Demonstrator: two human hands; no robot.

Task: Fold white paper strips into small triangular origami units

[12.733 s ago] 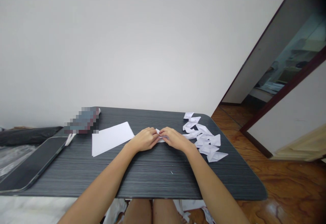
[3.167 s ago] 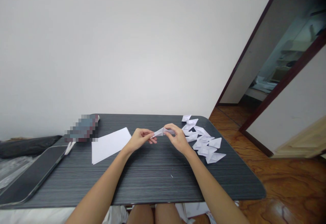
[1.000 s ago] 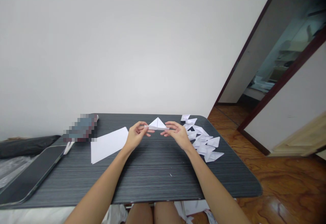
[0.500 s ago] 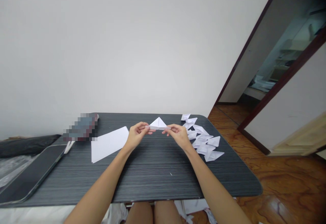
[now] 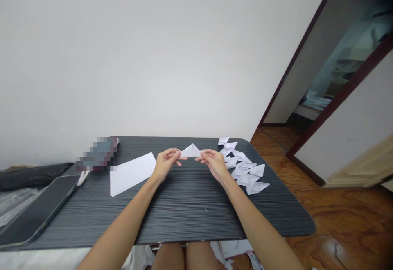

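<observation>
Between my hands, above the dark table, is a folded white paper with a triangular peak on top and a straight band along its bottom. My left hand pinches its left end, and my right hand pinches the right end. Thumbs face me; some other fingers are partly behind the paper. Left of my left hand lie flat white paper sheets. A cluster of several folded white paper boats rests just right of my right hand.
The dark wood-grain table stands against a white wall. At its left are a phone-like black slab, a blurred-out object and a white cable. A tiny white scrap lies near the front. A doorway opens on the right.
The folded paper has tilted, so its peak looks lower and the bottom band flatter against it. Both hands keep their pinch in nearly the same place.
</observation>
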